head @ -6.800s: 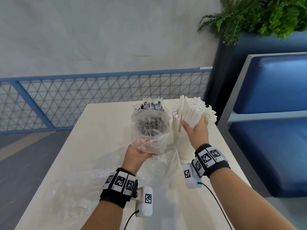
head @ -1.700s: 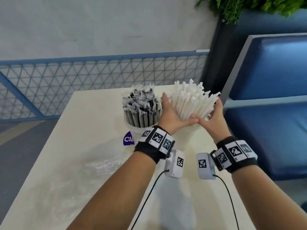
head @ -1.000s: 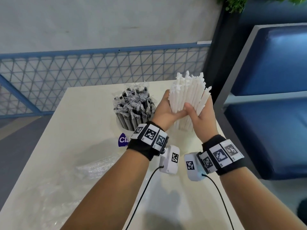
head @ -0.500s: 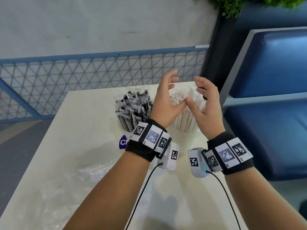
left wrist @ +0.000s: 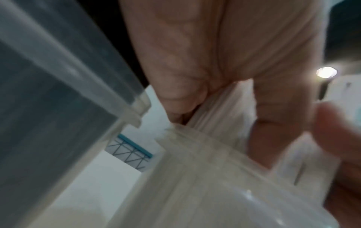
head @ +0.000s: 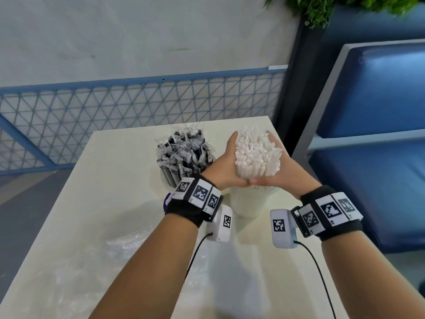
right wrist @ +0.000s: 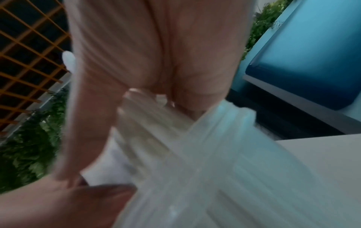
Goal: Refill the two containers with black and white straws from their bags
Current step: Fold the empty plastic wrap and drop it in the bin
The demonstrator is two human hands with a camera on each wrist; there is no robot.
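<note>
A bundle of white straws (head: pixel 255 153) stands upright in a translucent container (head: pixel 250 204) at the table's far right. My left hand (head: pixel 224 168) cups the bundle's left side and my right hand (head: pixel 284 170) cups its right side, thumbs meeting at the front just above the rim. Black wrapped straws (head: pixel 184 155) fill the second container (head: pixel 167 184) right beside it on the left. The left wrist view shows my fingers (left wrist: pixel 175 86) pressed on the white straws (left wrist: pixel 218 106) above the rim (left wrist: pixel 195 148). In the blurred right wrist view, white straws (right wrist: pixel 156 123) run into their container (right wrist: pixel 244 162).
Empty clear plastic bags (head: pixel 124 247) lie crumpled on the cream table (head: pixel 119 180) near my left forearm. A blue bench (head: pixel 372 157) stands close on the right. A blue mesh railing (head: pixel 138 102) runs behind the table, with a plant (head: pixel 333 8) above right.
Half a second ago both hands hovered open above the white straws. They have dropped and closed around the bundle from both sides.
</note>
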